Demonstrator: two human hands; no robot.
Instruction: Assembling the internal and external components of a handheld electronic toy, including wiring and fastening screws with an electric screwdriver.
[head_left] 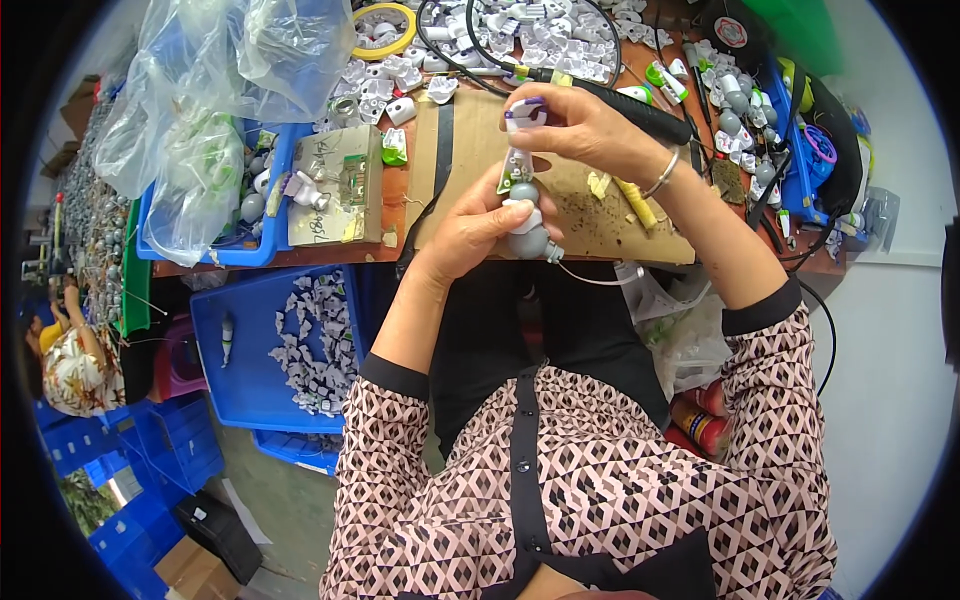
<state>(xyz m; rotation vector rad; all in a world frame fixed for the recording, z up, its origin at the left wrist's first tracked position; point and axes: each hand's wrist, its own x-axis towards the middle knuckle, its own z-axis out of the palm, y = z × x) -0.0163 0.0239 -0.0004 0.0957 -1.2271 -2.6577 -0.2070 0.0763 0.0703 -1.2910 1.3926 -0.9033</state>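
My left hand (468,228) is closed round a small grey, white and green plastic assembly (527,243), held upright over the table's front edge. Its rounded grey end points toward me, and a thin pale wire trails from there to the right. A narrow green and white section stands up past my left thumb. At the upper end, the fingers of my right hand (585,125) pinch a small white piece (524,118) with purple beside it. Whether that piece is joined to the assembly I cannot tell. Under both hands lies a brown cardboard sheet (470,135).
White plastic parts (560,40) are heaped at the back. A black-handled corded tool (630,108) lies behind my right hand. Blue bins of parts flank the table; the left bin (210,254) has plastic bags over it. Below left sits a blue tray (235,390).
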